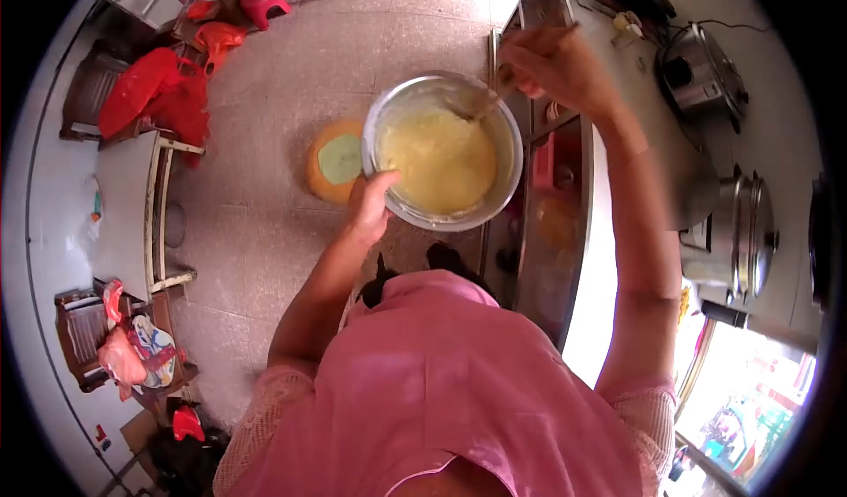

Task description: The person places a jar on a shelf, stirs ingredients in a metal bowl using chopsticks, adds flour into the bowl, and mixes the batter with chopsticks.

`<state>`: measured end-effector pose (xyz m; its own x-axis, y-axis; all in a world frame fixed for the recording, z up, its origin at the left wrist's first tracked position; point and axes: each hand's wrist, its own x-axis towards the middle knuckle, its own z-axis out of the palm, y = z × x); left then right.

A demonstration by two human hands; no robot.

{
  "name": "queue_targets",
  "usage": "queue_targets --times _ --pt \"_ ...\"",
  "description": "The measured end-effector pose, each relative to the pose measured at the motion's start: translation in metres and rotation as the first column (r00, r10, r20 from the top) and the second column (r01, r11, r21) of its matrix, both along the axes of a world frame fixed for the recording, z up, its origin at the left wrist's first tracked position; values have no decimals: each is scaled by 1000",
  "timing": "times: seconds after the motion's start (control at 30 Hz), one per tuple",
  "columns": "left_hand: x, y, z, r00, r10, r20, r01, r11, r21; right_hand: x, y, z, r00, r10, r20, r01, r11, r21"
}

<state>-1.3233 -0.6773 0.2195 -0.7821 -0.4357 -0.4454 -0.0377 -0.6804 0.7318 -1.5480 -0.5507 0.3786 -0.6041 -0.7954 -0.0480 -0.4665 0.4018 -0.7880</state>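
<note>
A round metal bowl [506,157] is held up above the floor, with pale yellow batter [437,163] inside. My left hand [371,204] grips the bowl's near left rim, thumb over the edge. Above the far right rim, my right hand [551,69] is closed around a stirring utensil [481,104]. Its lower end reaches into the bowl at the batter's edge; blur and the fingers hide its exact kind. Behind the bowl's left side shows a round orange stool [319,163] with a pale green top, partly covered by the bowl.
Along the right runs a counter with a rice cooker [704,71] and a steel pot [737,232]. A cabinet with shelves [551,206] stands below it. On the left are a white table [123,214], red bags [159,95] and a wooden chair [84,338]. A pink stool [263,4] stands farther off.
</note>
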Motion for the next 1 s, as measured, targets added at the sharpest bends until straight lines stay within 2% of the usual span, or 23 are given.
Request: queue_targets --times 0.07,0.1,0.17,0.2,0.27,0.33,0.4,0.5,0.57,0.6,0.67,0.73,0.77,0.83,0.87,0.93,0.97,1.0 --pt "-38 -13 3 999 52 -10 -51 998 48 -30 15 7 992 49 -119 -51 999 -9" --pt "-59 -23 3 995 100 -16 -99 992 82 -48 15 6 991 66 -116 -66 998 -4" --pt "-96 -39 10 983 168 -67 -157 977 147 -77 13 -8 981 -174 89 188 964 -187" --pt "-115 -49 8 980 188 -63 -177 972 152 -88 9 -15 984 -155 92 169 969 -181" --pt "-145 -60 2 963 269 -19 -264 956 130 -97 10 -26 965 -240 106 254 956 -150" --pt "-187 -78 -8 955 298 -15 -293 946 140 -109 -12 -25 927 -269 262 319 932 -170" --pt "-225 -100 -20 951 308 -7 -303 940 157 -128 -41 -31 938 -258 231 292 948 -126" --pt "-278 -136 -34 916 398 46 -396 883 253 -151 -93 -50 957 -200 212 238 956 -171" --pt "-319 -170 -46 911 411 -18 -404 903 146 -189 -134 -54 961 -141 237 187 964 -187" --pt "-338 -187 -40 907 421 -20 -413 898 150 -215 -148 -55 963 -131 234 176 967 -185" --pt "-366 -214 -25 911 411 20 -412 908 74 -273 -161 -57 886 -210 414 317 926 -207" --pt "-386 -233 -26 922 384 42 -386 920 70 -329 -183 -51 893 -349 283 382 922 -66" --pt "-402 -243 -26 934 354 45 -356 931 73 -346 -203 -61 890 -352 290 385 920 -66" --pt "-437 -263 -21 941 331 75 -337 937 87 -371 -251 -84 928 -269 259 345 882 -320" --pt "-455 -274 -19 944 313 100 -323 940 106 -383 -267 -88 930 -260 259 339 882 -329" --pt "-483 -302 -18 940 316 127 -331 936 118 -402 -291 -90 994 0 114 38 941 -336" --pt "-496 -315 -19 938 308 160 -331 934 138 -419 -294 -78 950 -32 309 96 976 -194" --pt "-510 -326 -19 934 322 156 -342 932 125 -446 -295 -76 924 5 383 92 968 -234"
